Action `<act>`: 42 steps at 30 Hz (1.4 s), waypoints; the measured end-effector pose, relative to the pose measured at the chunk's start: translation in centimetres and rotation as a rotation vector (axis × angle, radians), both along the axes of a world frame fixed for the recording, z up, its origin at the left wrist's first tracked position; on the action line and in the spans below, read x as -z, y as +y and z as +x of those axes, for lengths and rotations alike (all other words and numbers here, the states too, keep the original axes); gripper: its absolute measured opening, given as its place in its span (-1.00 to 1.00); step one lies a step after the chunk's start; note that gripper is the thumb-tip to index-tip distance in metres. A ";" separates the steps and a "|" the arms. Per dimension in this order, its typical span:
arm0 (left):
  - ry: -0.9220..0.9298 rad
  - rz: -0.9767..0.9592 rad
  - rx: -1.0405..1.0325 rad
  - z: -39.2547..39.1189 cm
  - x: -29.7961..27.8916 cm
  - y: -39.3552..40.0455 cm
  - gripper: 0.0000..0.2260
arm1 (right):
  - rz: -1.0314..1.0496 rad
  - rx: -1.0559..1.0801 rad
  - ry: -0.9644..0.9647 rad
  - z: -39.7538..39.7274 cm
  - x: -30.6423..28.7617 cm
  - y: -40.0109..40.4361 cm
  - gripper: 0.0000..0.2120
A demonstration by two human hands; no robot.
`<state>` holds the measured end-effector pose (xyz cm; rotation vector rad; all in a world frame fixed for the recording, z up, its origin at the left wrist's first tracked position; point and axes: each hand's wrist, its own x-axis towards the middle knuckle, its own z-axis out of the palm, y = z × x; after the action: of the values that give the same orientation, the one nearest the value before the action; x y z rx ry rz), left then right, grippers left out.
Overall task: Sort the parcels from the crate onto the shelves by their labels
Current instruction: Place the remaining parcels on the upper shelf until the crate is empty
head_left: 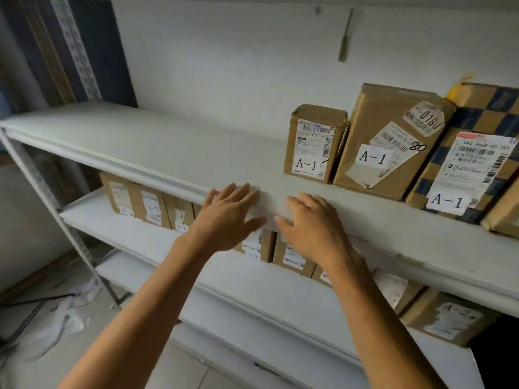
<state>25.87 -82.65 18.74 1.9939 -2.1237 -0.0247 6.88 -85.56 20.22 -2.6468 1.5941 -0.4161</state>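
Note:
Both my hands are raised in front of the top shelf (157, 153), empty. My left hand (229, 217) and my right hand (311, 223) have straight, spread fingers near the shelf's front edge. On the top shelf to the right stand brown parcels labelled A-1: a small one (314, 144), a larger tilted one (390, 141) and a blue-checked one (466, 167). The middle shelf (92, 214) below carries several brown parcels labelled A-2 (134, 200), partly hidden by my arms. The crate is out of view.
A white wall rises behind the shelves, with a thin tool (345, 37) hanging on it. Dark panels (84, 51) lean at the upper left. A perforated metal post (56, 211) holds the shelf's left end. White plastic wrap (64, 313) lies on the floor at lower left.

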 end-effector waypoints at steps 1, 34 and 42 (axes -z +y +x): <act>-0.016 0.006 -0.041 0.6 0.3 1.6 -0.38 | 0.001 -0.032 0.037 0.8 0.3 0.8 -0.53; 0.647 0.121 -2.268 -16.7 13.6 88.2 -0.35 | 0.306 -2.084 0.367 17.4 13.5 74.3 -0.45; 0.970 0.120 -2.321 -17.1 17.5 93.1 -0.23 | 0.385 -2.221 0.627 20.3 18.3 82.3 -0.51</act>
<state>8.79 10.43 1.20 2.2710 1.1192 -0.4959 27.19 -3.25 1.95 -2.3597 -1.5133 0.7151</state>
